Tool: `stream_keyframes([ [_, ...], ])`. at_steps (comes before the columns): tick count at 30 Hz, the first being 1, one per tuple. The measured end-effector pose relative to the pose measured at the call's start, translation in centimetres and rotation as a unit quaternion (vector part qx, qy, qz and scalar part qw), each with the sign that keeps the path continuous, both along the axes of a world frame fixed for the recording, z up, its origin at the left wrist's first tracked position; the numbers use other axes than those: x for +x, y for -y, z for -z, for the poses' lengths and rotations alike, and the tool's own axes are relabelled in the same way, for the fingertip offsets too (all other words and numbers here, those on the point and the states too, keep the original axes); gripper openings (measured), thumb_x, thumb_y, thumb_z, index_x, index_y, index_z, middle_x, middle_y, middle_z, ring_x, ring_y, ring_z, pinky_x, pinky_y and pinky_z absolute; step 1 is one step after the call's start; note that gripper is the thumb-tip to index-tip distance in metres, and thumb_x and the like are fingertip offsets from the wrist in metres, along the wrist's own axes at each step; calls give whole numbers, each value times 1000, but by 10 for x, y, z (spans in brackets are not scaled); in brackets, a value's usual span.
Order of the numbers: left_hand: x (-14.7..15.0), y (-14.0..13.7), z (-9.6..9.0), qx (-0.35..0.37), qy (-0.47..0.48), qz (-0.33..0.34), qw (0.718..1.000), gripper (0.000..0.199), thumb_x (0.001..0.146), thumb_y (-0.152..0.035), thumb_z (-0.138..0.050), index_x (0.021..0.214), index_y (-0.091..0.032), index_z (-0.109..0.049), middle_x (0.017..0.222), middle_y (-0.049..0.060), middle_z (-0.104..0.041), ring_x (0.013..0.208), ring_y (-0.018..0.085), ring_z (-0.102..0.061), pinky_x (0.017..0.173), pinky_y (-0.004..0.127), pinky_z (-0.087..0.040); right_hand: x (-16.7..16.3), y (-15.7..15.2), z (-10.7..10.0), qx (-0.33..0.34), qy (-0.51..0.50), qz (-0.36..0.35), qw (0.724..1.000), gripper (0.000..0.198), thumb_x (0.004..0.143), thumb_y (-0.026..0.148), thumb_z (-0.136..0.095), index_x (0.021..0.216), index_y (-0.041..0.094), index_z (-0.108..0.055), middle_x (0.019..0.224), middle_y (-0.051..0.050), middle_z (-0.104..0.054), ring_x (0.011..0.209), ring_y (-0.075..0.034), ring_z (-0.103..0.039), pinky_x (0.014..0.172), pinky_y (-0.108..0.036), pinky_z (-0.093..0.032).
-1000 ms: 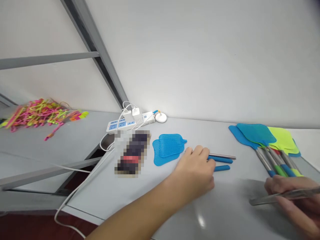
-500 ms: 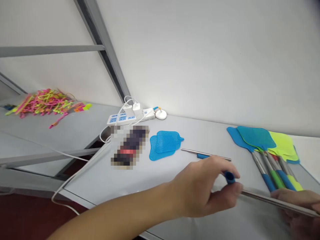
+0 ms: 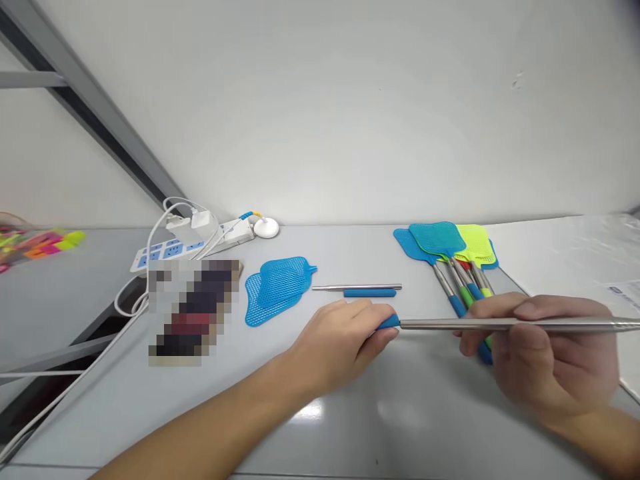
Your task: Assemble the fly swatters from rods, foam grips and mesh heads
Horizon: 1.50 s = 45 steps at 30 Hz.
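My left hand (image 3: 345, 340) is closed round a blue grip sleeve (image 3: 389, 323), and only its end shows past my fingers. A silver metal rod (image 3: 450, 325) lies level in my right hand (image 3: 545, 353), pinched between thumb and fingers. The rod's left end meets the mouth of the sleeve; whether it is inside I cannot tell. Beyond my left hand lie another metal rod (image 3: 357, 287) and a blue grip sleeve (image 3: 370, 293), side by side. Two blue mesh fly swatter heads (image 3: 285, 283) overlap to their left.
Behind my right hand is a pile of fly swatters (image 3: 440, 240) in blue and yellow-green. A pixelated phone-like object (image 3: 195, 313), a power strip (image 3: 173, 250) with cables and a round white device (image 3: 266, 227) are at left. White sheeting (image 3: 565, 257) covers the table's right side.
The view has swung right. The rod and sleeve, held apart at an angle before, are now in line and meeting end to end. My right hand has come fully into view.
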<state>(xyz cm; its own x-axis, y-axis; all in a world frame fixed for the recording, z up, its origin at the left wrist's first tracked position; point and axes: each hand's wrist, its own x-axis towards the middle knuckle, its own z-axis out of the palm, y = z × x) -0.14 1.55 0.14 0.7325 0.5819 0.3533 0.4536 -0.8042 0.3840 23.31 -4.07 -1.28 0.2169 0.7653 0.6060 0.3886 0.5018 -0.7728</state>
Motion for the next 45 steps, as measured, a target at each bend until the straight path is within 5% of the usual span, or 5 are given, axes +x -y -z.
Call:
stream_keyframes([
  [3,1,-1,3,-7,14,4,1000,25,100,-33,-38,103,-19,-58,79,0,-63,68,13,-54,63,26,-41,-5,-6,-4,43,-112,-105,987,12,92,20,-52,101,29,-50,77,-1,-66,49,-18,-62,44,-37,-50],
  [11,-2,-2,5,-41,77,2,996,21,99,-31,-43,86,-19,-55,64,-4,-50,54,9,-41,52,22,-33,1,-17,-12,-143,-184,-188,954,10,94,23,-55,88,24,-47,70,3,-68,45,-12,-60,53,-32,-55],
  [27,-19,-18,-6,197,16,-6,980,17,94,-32,-54,96,-18,-63,64,-3,-62,52,11,-50,49,25,-33,21,-32,-11,-238,-143,-256,926,19,78,24,-75,74,22,-57,59,5,-61,48,-9,-55,43,-21,-43],
  [37,5,8,0,190,-28,43,981,27,98,-39,-45,92,-21,-64,56,-6,-50,42,12,-41,41,29,-26,-1,-8,-4,-352,-27,-323,878,22,71,29,-81,77,20,-61,73,1,-65,64,-12,-61,54,-22,-48],
  [45,-13,-16,-7,181,-27,-25,983,27,96,-39,-48,89,-20,-66,59,-4,-54,49,11,-48,46,26,-32,17,-13,-24,-185,133,-115,967,16,80,33,-73,94,26,-68,80,-1,-69,67,-14,-65,60,-25,-53],
])
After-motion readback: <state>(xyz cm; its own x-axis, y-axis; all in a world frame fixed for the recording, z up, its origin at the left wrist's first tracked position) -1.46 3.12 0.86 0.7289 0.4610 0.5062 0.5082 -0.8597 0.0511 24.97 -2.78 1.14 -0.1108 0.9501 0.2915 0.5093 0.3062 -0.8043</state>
